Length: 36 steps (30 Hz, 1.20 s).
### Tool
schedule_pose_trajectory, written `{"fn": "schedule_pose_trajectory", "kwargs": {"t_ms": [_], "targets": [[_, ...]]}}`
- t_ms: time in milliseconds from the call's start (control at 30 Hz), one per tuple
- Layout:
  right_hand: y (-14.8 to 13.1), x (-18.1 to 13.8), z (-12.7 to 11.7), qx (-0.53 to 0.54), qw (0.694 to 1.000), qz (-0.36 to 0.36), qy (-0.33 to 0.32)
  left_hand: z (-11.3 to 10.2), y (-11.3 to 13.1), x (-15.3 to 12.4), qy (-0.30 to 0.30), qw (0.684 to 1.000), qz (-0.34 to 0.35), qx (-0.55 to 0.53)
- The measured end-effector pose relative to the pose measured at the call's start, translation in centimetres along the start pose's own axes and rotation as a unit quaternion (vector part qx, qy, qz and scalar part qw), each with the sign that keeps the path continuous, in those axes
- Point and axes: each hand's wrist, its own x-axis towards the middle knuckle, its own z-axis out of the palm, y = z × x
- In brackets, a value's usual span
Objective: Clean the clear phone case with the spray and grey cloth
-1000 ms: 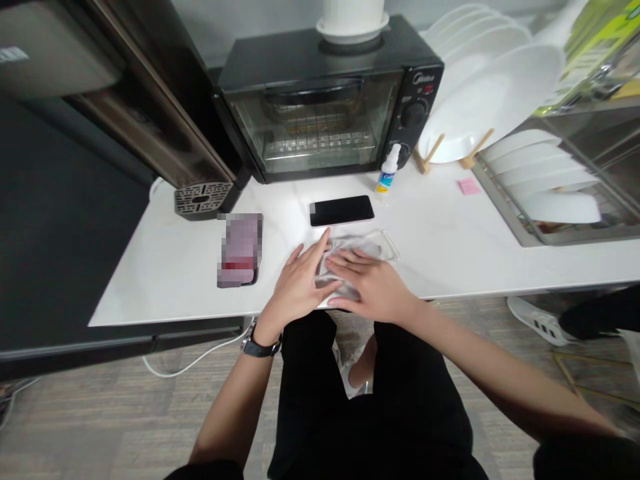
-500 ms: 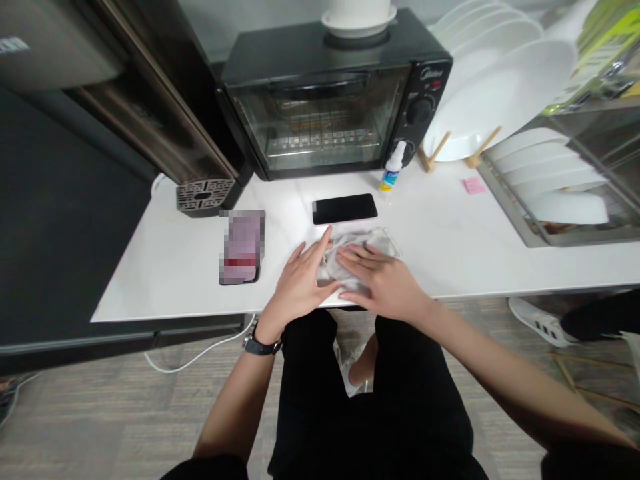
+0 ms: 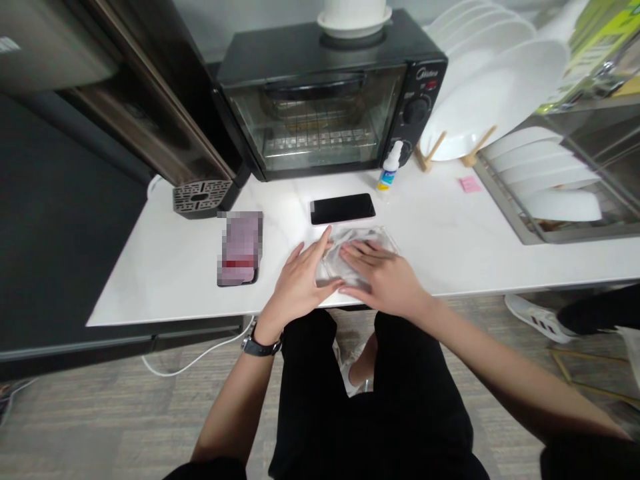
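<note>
Tabletop: white with faint veining [image 3: 450, 267], clock positions read from the cloth with 12 o'clock pointing away from the person
Cloth: pale and crumpled [image 3: 331, 267], on the tabletop near its front edge, between the two hands; a clear rim [image 3: 395, 245] shows beyond it at 2 o'clock
Left hand: at 9 o'clock [image 3: 299, 280], thumb and forefinger spread wide around the near side of the cloth, a dark watch [image 3: 260, 345] on the wrist
Right hand: at 3 o'clock [image 3: 390, 277], laid flat over the cloth, fingers close together and thumb apart
Black phone: at 12 o'clock [image 3: 343, 209], lying face up just beyond the cloth
Purple item: at 9 o'clock [image 3: 242, 233], pixelated, apart from the left hand
Spray bottle: at 1 o'clock [image 3: 388, 175], upright in front of the toaster oven [image 3: 320, 123]
Pink note: at 2 o'clock [image 3: 470, 184], near the dish rack [image 3: 527, 233]
Large plates: between 1 and 2 o'clock [image 3: 500, 100], standing in wooden holders
Drip tray: at 10 o'clock [image 3: 200, 195], black and slotted
White shoe: another person's, near 4 o'clock [image 3: 537, 317], on the floor
</note>
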Motion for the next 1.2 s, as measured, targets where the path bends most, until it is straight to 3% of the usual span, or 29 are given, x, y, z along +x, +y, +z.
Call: {"fn": "schedule_pose_trajectory", "kwargs": {"t_ms": [133,267,367,433,567,667,833,933,1100,1200], "targets": [[-1.8,-0.2,0.2,0.028,0.998,-0.044,-0.039,-0.1,0.1,0.0,-0.007,1.0,0.003,0.003],[1.5,-2.3,-1.5,-0.003,0.998,0.007,-0.058,-0.1,0.1,0.1,-0.003,1.0,-0.008,-0.008],[3.0,-2.3,-1.9,-0.047,0.996,0.066,-0.027,0.0,0.0,0.3,-0.005,1.0,-0.006,-0.011],[2.2,-1.4,-1.2,-0.049,0.997,0.065,-0.012,0.0,0.0,0.3,-0.009,1.0,-0.001,-0.009],[-1.4,0.2,0.4,0.003,0.999,-0.02,-0.036,0.0,0.1,0.2,-0.006,1.0,-0.001,-0.003],[-1.4,-0.6,0.0,0.025,0.997,-0.037,-0.056,0.0,0.1,0.1,-0.002,1.0,0.005,-0.005],[2.8,-2.4,-2.1,-0.026,0.998,0.049,-0.031,0.0,0.2,0.1,-0.002,1.0,-0.001,-0.012],[2.4,-1.3,-1.6,-0.039,0.996,0.078,-0.003,0.0,0.3,0.2,-0.004,1.0,-0.001,-0.014],[-1.8,0.4,0.5,0.013,1.0,-0.016,-0.016,0.0,0.2,0.3,-0.018,1.0,-0.001,0.004],[-1.4,-0.8,-0.1,0.025,0.998,-0.039,-0.047,0.0,0.2,0.2,-0.02,1.0,-0.003,0.007]]}}
